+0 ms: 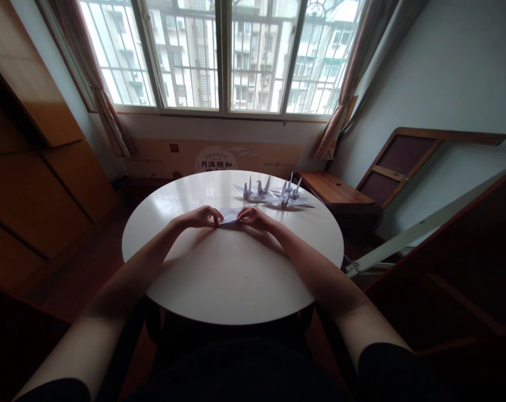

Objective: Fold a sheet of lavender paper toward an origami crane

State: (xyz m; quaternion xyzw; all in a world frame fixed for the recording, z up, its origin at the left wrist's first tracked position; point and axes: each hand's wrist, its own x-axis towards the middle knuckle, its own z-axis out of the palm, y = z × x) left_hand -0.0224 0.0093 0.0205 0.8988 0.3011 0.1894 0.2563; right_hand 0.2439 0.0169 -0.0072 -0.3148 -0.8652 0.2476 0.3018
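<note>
A small piece of white folded paper (230, 214) lies on the round white table (231, 273), a little beyond its middle. My left hand (202, 216) pinches the paper's left edge with fingers curled. My right hand (255, 217) presses and pinches its right edge, fingers drawn together. Both forearms rest over the tabletop. Just behind the hands, toward the far right of the table, stand several finished white paper cranes (271, 192), wings spread.
A wide barred window (223, 56) with curtains fills the far wall. Wooden cabinets (35, 184) stand at the left. A low wooden bench (332, 190) and a leaning wooden frame (403, 162) sit to the right of the table.
</note>
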